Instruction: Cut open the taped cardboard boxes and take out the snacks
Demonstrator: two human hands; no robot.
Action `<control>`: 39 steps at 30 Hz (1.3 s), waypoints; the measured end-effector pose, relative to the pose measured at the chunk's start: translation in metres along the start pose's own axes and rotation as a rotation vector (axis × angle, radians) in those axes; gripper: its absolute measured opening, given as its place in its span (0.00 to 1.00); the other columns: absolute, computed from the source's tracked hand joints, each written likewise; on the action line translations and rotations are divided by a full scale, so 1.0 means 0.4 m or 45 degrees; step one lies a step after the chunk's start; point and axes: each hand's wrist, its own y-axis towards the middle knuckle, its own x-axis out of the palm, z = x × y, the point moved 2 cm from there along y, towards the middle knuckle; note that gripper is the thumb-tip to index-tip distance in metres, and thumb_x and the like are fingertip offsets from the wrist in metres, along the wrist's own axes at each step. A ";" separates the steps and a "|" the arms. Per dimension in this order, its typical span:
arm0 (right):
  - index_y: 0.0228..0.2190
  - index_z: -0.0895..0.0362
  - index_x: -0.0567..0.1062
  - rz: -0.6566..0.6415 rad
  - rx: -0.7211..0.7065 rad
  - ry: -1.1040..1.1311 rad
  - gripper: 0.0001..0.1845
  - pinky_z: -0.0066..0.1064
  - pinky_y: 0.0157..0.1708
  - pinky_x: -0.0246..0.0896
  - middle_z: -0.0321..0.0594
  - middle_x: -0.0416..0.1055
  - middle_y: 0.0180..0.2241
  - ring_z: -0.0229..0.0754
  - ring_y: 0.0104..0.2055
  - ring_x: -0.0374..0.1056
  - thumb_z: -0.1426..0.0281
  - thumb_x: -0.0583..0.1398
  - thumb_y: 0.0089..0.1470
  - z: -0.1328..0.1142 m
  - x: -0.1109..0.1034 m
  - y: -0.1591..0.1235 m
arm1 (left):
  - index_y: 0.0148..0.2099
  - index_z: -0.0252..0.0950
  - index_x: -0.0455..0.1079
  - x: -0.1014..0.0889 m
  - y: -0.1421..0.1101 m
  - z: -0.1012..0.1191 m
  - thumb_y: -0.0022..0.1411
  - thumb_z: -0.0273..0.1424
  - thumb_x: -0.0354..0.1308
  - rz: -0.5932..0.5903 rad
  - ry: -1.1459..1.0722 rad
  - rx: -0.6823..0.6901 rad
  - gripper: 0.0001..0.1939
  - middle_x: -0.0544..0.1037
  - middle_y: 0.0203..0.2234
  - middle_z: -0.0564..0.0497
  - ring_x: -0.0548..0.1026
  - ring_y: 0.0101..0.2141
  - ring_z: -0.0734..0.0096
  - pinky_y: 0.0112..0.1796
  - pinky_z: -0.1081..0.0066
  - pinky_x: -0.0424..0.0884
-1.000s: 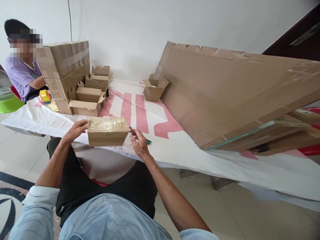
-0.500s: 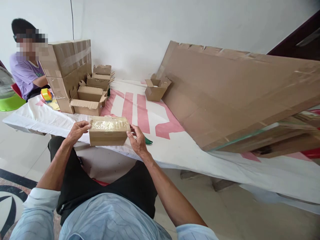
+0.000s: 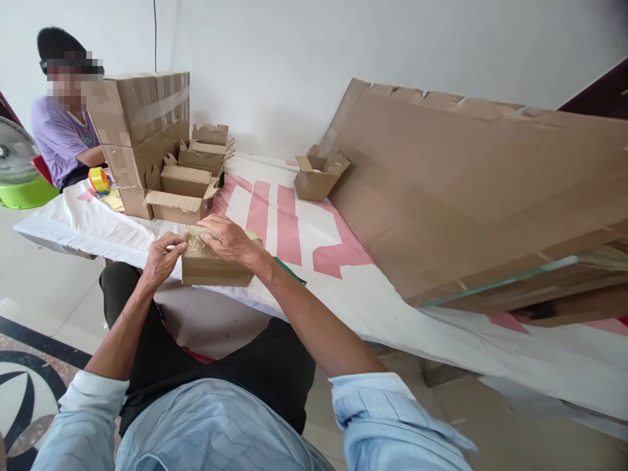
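Observation:
A small cardboard box (image 3: 216,271) with clear tape across its top rests at the near edge of the white-covered table (image 3: 343,288). My left hand (image 3: 164,256) grips the box's left end, fingers curled against it. Palm down, my right hand (image 3: 226,238) lies on the box's top with its fingers stretched toward the left. A green object (image 3: 289,271) peeks out behind my right forearm.
Taped boxes (image 3: 142,124) are stacked at the far left with several open small boxes (image 3: 181,193) beside them. Another open box (image 3: 318,175) stands mid-table. A large flattened cardboard sheet (image 3: 471,190) leans at the right. A seated person (image 3: 63,131) and a yellow tape dispenser (image 3: 99,179) are at far left.
My right hand left the box's right end and moved onto its top, reaching left. The left hand stayed at the left end. The view shifted slightly.

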 end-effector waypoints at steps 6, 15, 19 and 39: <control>0.51 0.51 0.88 -0.135 0.051 0.115 0.13 0.46 0.60 0.72 0.45 0.84 0.48 0.52 0.53 0.76 0.67 0.62 0.78 -0.002 0.059 0.057 | 0.36 0.41 0.83 -0.005 -0.001 -0.020 0.65 0.53 0.70 -0.038 -0.079 -0.027 0.21 0.80 0.36 0.47 0.76 0.42 0.55 0.46 0.57 0.78; 0.47 0.51 0.89 -0.078 0.120 0.091 0.13 0.44 0.58 0.73 0.44 0.85 0.46 0.52 0.51 0.77 0.70 0.62 0.76 -0.016 0.034 -0.003 | 0.35 0.38 0.81 -0.002 0.015 -0.014 0.54 0.57 0.77 -0.049 -0.232 -0.228 0.26 0.79 0.30 0.51 0.75 0.35 0.63 0.41 0.64 0.76; 0.49 0.52 0.88 0.073 0.151 0.014 0.12 0.48 0.60 0.74 0.47 0.86 0.49 0.56 0.55 0.78 0.70 0.63 0.75 -0.008 -0.008 -0.065 | 0.38 0.38 0.83 0.004 0.016 -0.002 0.48 0.57 0.81 0.015 -0.317 -0.308 0.29 0.82 0.32 0.51 0.77 0.36 0.64 0.39 0.67 0.76; 0.58 0.59 0.82 -0.073 1.280 -0.695 0.17 0.47 0.61 0.67 0.60 0.79 0.60 0.63 0.64 0.73 0.63 0.62 0.76 0.229 -0.076 -0.626 | 0.41 0.39 0.82 -0.030 0.040 -0.028 0.58 0.53 0.74 0.132 0.011 -0.090 0.23 0.85 0.35 0.48 0.79 0.37 0.61 0.43 0.62 0.78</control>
